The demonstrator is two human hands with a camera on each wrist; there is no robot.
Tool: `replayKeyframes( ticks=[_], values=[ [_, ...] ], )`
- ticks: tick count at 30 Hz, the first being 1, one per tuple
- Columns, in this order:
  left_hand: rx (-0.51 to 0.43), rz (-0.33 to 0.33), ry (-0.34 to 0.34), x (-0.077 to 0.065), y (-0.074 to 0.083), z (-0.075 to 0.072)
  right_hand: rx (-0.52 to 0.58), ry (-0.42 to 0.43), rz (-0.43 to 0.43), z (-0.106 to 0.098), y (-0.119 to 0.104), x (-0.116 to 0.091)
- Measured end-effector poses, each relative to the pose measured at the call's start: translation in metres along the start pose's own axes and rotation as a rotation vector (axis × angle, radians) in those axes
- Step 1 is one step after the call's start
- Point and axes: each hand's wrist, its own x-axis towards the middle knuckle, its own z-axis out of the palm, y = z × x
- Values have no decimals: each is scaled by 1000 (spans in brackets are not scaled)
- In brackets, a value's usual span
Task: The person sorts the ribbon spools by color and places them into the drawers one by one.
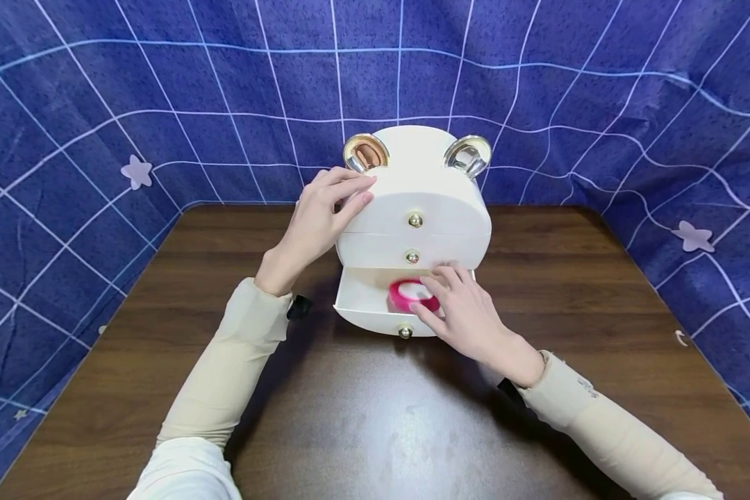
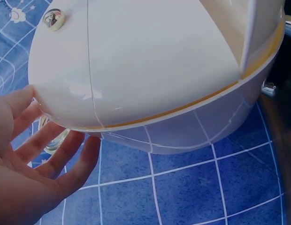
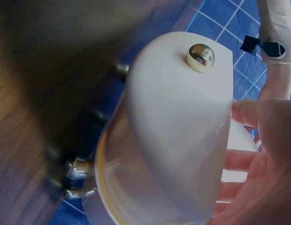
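Observation:
A white rounded cabinet with shiny ear-shaped pieces and gold knobs stands on the table. Its lowest drawer is pulled out. Inside lies a pink ring-shaped thing, perhaps a tape roll, with a pale middle; its kind is unclear. My left hand rests against the cabinet's upper left edge. In the left wrist view its thumb touches the front edge and its fingers lie along the side. My right hand reaches over the drawer, thumb and forefinger at the ring. In the right wrist view the drawer front hides the ring.
The dark wooden table extends around the cabinet. A blue cloth with pale grid lines and star shapes hangs behind and at both sides. Three gold knobs sit one above another on the cabinet front.

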Motion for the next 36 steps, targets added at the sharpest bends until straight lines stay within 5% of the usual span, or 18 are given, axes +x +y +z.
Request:
replayKeyframes(
  ticks=[4, 7, 9, 11, 15, 19, 24, 36],
  values=[
    [3, -4, -5, 0, -1, 0, 25, 87, -51, -4, -2, -2],
    [2, -5, -5, -1, -1, -1, 174, 97, -60, -8, -10, -10],
    [0, -4, -5, -1, 0, 0, 377, -13, -27, -10, -19, -19],
    [2, -2, 0, -1, 0, -1, 635, -210, 64, -7, -29, -28],
    [10, -2, 11, -1, 0, -3, 1090, -625, 385, 9, -38, -35],
    [7, -7, 9, -1, 0, -2, 1357, -773, 698, 27, -35, -30],
    [2, -9, -5, -2, -1, 1, 1440, -719, 849, 36, -30, -25],
    [4, -2, 5, -2, 0, 0, 1439, -686, 825, 46, -7, 0]
  ],
)
